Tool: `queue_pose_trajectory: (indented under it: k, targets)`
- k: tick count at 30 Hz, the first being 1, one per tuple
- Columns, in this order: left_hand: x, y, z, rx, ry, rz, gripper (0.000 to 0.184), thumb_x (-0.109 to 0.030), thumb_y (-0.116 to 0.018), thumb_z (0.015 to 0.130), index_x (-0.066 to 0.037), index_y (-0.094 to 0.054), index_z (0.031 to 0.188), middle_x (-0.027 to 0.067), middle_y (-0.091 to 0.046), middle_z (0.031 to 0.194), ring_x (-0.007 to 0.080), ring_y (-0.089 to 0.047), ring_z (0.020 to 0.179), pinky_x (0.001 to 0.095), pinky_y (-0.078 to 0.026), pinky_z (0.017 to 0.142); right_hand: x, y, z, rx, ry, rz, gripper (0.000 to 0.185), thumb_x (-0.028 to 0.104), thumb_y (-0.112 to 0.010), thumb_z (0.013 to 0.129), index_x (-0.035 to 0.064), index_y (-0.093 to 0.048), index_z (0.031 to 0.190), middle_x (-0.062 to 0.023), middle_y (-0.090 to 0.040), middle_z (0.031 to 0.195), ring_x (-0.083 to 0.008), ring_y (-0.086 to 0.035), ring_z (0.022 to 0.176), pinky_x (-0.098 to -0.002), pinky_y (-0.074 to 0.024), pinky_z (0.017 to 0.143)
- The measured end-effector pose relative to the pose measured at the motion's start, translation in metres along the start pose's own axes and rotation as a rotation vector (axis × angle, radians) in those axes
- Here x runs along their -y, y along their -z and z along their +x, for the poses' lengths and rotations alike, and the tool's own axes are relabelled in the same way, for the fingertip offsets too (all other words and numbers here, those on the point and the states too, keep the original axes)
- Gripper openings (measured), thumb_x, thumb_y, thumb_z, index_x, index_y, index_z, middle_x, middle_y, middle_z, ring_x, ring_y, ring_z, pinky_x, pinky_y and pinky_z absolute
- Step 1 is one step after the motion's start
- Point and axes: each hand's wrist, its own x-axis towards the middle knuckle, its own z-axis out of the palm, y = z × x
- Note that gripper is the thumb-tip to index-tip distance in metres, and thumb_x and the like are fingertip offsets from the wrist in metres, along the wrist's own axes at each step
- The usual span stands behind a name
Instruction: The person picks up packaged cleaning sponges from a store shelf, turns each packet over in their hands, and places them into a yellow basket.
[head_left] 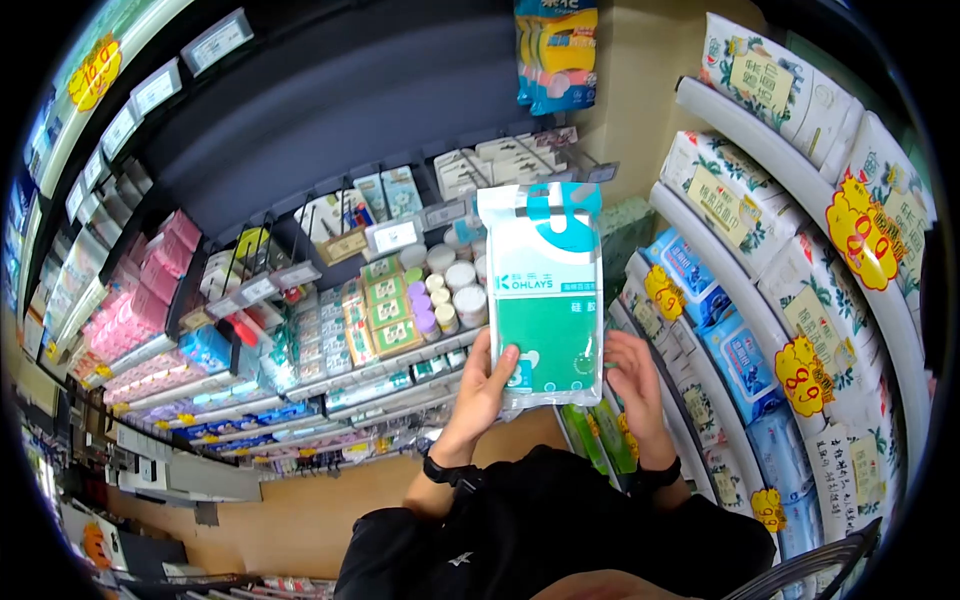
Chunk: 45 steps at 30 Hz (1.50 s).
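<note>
A flat green-and-white plastic pack labelled KOHLAYS [548, 335] is upright in front of my chest, its printed face toward me. My left hand [484, 388] grips its lower left side, thumb across the front and fingers behind. My right hand [634, 385] is at the pack's lower right edge with its fingers apart and slightly bent. I cannot tell whether those fingertips touch the pack. What is inside the pack is hidden.
Ahead, a shelf holds round lidded containers [469, 300] and small boxes [393, 315]. Wipe packs [741, 365] and white tissue packs [822, 325] line curved shelves close on my right. A blue-and-yellow bag [558, 55] hangs above. Pink packs [155, 275] stand at left.
</note>
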Motion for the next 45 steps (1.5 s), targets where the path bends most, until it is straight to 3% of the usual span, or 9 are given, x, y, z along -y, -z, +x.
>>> queue_pose_trajectory:
  k: [5,14,19,22,24,28,38,45]
  targets:
    - [0.003,-0.012,-0.041,-0.055,0.039,0.022,0.034,-0.016,-0.054,0.105,-0.002,-0.047,0.135,0.0076,-0.058,0.126,0.0129,-0.052,0.114,0.0284,-0.04,0.101,0.002,-0.013,-0.012,-0.001,-0.009,0.035,0.043,-0.002,-0.057,0.097,-0.0017,-0.041,0.137,-0.0119,-0.057,0.124,-0.014,-0.059,0.106,-0.0276,-0.0459,0.092]
    - [0.0,-0.028,-0.119,-0.127,-0.048,-0.011,0.047,-0.009,-0.058,0.101,0.001,-0.04,0.143,0.0111,-0.06,0.129,0.0154,-0.057,0.118,0.0293,-0.044,0.1,0.019,-0.018,-0.076,0.042,-0.08,0.057,0.043,-0.003,-0.059,0.095,-0.0014,-0.041,0.135,-0.0117,-0.059,0.119,-0.0139,-0.059,0.106,-0.0266,-0.0476,0.089]
    - [0.005,-0.041,-0.172,-0.241,-0.055,0.062,0.039,-0.008,-0.06,0.1,0.004,-0.049,0.136,0.0112,-0.062,0.126,0.0161,-0.058,0.116,0.0297,-0.045,0.1,0.026,-0.015,-0.131,0.04,-0.127,0.098,0.045,-0.002,-0.059,0.095,-0.0019,-0.04,0.136,-0.012,-0.059,0.119,-0.0133,-0.06,0.104,-0.0258,-0.0482,0.087]
    - [0.008,-0.045,-0.207,-0.266,-0.028,0.04,0.039,-0.007,-0.061,0.099,0.005,-0.05,0.135,0.011,-0.063,0.124,0.0155,-0.059,0.114,0.0291,-0.046,0.099,0.035,-0.018,-0.164,0.037,-0.199,0.135,0.049,-0.003,-0.06,0.092,-0.0042,-0.039,0.136,-0.0129,-0.059,0.119,-0.0152,-0.059,0.107,-0.0271,-0.0469,0.092]
    - [0.006,-0.05,-0.231,-0.291,-0.007,0.031,0.039,-0.005,-0.062,0.098,0.006,-0.051,0.134,0.0112,-0.063,0.123,0.0148,-0.06,0.112,0.0284,-0.047,0.098,0.041,-0.021,-0.181,0.06,-0.15,0.128,0.048,-0.003,-0.06,0.093,-0.0043,-0.039,0.136,-0.0142,-0.058,0.12,-0.0133,-0.06,0.101,-0.0253,-0.0488,0.086]
    - [0.004,-0.059,-0.269,-0.318,0.012,0.048,0.039,-0.003,-0.062,0.098,0.007,-0.051,0.134,0.011,-0.063,0.123,0.0141,-0.06,0.112,0.0275,-0.047,0.098,0.049,-0.025,-0.214,0.073,-0.147,0.086,0.051,-0.002,-0.062,0.092,-0.005,-0.039,0.138,-0.0144,-0.058,0.12,-0.0151,-0.06,0.104,-0.0267,-0.049,0.087]
    - [0.001,-0.06,-0.309,-0.311,0.005,0.042,0.038,-0.005,-0.062,0.098,0.005,-0.052,0.133,0.0112,-0.063,0.124,0.015,-0.06,0.113,0.0287,-0.047,0.099,0.058,-0.033,-0.252,0.096,-0.169,0.098,0.051,0.0,-0.062,0.092,-0.0043,-0.04,0.137,-0.0138,-0.057,0.119,-0.0157,-0.059,0.106,-0.0271,-0.048,0.088]
    - [-0.009,-0.061,-0.311,-0.219,-0.008,-0.069,0.046,-0.003,-0.061,0.098,0.0,-0.04,0.138,0.0155,-0.065,0.121,0.0158,-0.062,0.109,0.0293,-0.049,0.094,0.066,-0.045,-0.258,0.101,-0.166,0.095,0.051,0.0,-0.062,0.092,-0.004,-0.04,0.137,-0.0135,-0.057,0.12,-0.0166,-0.059,0.108,-0.0282,-0.0473,0.091]
